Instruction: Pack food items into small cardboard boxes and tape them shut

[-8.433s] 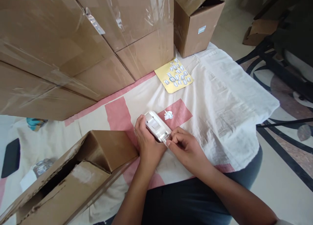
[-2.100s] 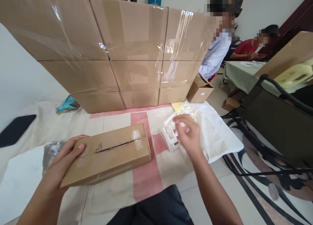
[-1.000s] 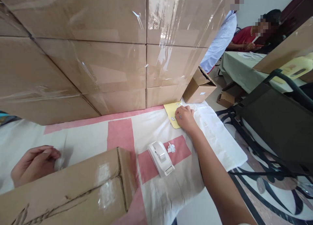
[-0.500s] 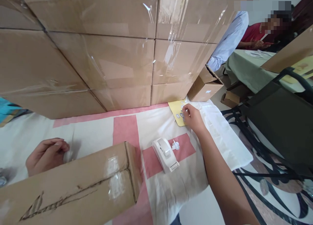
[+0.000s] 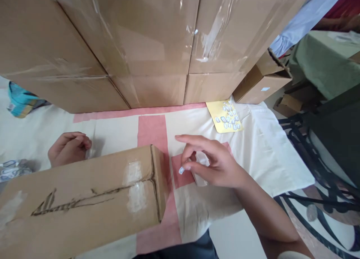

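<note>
My right hand [image 5: 212,161] is above the table, thumb and fingers pinching a small white label [image 5: 181,170] with a dark outline. Behind that hand and partly hidden by it stands a white tape dispenser [image 5: 201,159]. A yellow sheet [image 5: 212,111] dotted with several similar small labels lies farther back. My left hand [image 5: 69,149] is closed, its fingers curled, just beyond a long cardboard box [image 5: 92,199]; what it holds, if anything, cannot be made out. The box lies on its side in front of me, with clear tape patches and a torn seam.
Stacked, taped cardboard boxes [image 5: 146,53] form a wall along the table's back. An upright open carton [image 5: 257,83] stands at the right corner. A blue packet [image 5: 21,99] lies at far left, a clear bag [image 5: 15,169] below it. A dark chair [image 5: 323,131] is on the right.
My right hand has left the yellow sheet and moved left and nearer, now with a small label between its fingers. The left hand keeps its curled shape. The view has tilted down.
</note>
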The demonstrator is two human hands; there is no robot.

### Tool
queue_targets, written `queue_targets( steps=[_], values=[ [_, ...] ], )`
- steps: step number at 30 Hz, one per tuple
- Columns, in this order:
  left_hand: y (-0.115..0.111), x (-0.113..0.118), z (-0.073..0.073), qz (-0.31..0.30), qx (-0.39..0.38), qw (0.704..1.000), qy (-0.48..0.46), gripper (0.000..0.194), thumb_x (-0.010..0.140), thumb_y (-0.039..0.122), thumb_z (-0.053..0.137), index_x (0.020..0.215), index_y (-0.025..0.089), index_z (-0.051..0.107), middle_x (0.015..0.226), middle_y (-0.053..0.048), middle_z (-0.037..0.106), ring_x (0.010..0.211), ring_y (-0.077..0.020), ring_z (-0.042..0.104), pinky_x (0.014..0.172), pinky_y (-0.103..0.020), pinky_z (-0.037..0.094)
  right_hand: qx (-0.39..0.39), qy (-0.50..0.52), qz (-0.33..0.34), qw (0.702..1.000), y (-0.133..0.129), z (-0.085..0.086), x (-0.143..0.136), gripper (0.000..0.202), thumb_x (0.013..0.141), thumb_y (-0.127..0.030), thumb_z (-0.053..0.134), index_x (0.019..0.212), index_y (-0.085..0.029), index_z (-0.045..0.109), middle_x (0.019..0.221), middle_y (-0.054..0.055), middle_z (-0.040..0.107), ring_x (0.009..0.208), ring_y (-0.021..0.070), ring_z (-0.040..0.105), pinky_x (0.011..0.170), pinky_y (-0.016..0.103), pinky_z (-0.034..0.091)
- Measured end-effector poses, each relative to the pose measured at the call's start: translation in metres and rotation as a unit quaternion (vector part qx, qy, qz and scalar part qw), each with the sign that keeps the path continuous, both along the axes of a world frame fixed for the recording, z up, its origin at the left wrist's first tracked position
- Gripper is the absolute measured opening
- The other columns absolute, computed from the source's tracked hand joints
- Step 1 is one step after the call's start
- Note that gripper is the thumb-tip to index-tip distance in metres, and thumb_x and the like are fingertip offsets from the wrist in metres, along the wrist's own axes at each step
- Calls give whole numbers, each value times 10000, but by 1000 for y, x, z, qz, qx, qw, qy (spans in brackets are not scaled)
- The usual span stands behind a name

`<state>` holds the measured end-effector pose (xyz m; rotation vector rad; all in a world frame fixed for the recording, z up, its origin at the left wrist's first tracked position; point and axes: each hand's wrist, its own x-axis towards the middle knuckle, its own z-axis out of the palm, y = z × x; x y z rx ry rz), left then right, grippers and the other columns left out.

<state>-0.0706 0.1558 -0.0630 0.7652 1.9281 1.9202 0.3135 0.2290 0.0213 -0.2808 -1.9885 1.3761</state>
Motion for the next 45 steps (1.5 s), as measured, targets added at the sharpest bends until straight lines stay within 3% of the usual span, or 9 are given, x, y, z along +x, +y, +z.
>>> queue_targets(
  steps=[3, 9, 22, 25, 28, 31, 36, 40, 45],
  values=[
    [1, 3, 6, -16, -7, 1000, -11, 226, 422, 297, 714, 587, 178, 616, 460, 5, 566, 461, -138, 509, 480, -256, 377, 43, -59, 38, 997, -10, -3, -7, 531, 1033, -86, 531, 1525, -274, 463, 983, 2, 721, 902, 132, 650, 858, 296, 535],
    [2, 7, 15, -49, -33, 998, -7, 185, 405, 258, 700, 555, 188, 617, 446, 17, 570, 472, -140, 519, 487, -258, 392, 92, -138, 35, 986, -12, -14, -15, 684, 1021, -71, 487, 1626, -318, 284, 1062, -14, 747, 1013, 160, 606, 981, 343, 498],
    [1, -1, 4, -80, -28, 996, -7, 256, 422, 265, 716, 637, 164, 619, 497, -10, 594, 517, -136, 531, 504, -262, 386, 65, -169, 26, 983, -15, -8, -16, 654, 1016, -131, 536, 1611, -302, 321, 1030, -21, 738, 963, 165, 602, 921, 330, 498],
    [2, -1, 3, -93, -42, 995, -11, 239, 417, 257, 707, 622, 165, 624, 498, -17, 606, 502, -147, 538, 478, -266, 386, 72, -180, 2, 981, -15, -9, -15, 557, 1007, -209, 636, 1519, -270, 426, 1013, -3, 710, 930, 168, 616, 848, 309, 493],
    [4, 7, 1, -63, -13, 998, -5, 188, 453, 257, 671, 609, 165, 619, 487, 4, 579, 478, -125, 501, 454, -250, 333, 117, -157, 1, 981, -13, -13, -15, 185, 961, -318, 739, 1067, -193, 652, 861, -7, 672, 787, 150, 594, 712, 280, 443],
    [6, 16, 0, -39, 8, 999, 4, 168, 478, 231, 661, 620, 145, 634, 484, 3, 558, 477, -121, 488, 455, -254, 303, 183, -120, 38, 975, -13, -17, -15, 260, 997, -330, 693, 792, -183, 630, 747, -13, 634, 712, 134, 568, 677, 286, 403],
    [8, 23, 4, -17, 6, 1000, 0, 96, 526, 178, 621, 609, 131, 612, 463, -7, 524, 467, -120, 488, 457, -257, 295, 239, -119, 82, 960, -15, -16, -15, 221, 1060, -247, 572, 864, -190, 657, 800, 12, 666, 786, 155, 598, 701, 299, 420],
    [7, 22, 7, -11, -3, 1000, -14, 50, 562, 133, 606, 609, 121, 617, 478, -5, 540, 447, -111, 496, 440, -247, 312, 238, -120, 122, 956, -15, -13, -14, 137, 1025, -99, 554, 969, -172, 655, 946, 36, 713, 873, 159, 614, 757, 298, 453],
    [9, 18, 5, -6, -4, 1000, -22, 47, 608, 73, 589, 604, 106, 622, 473, -8, 545, 425, -114, 507, 417, -239, 330, 243, -130, 110, 955, -15, -11, -14, 108, 1006, -76, 576, 986, -152, 650, 943, 37, 714, 854, 161, 591, 741, 297, 442]
  ],
)
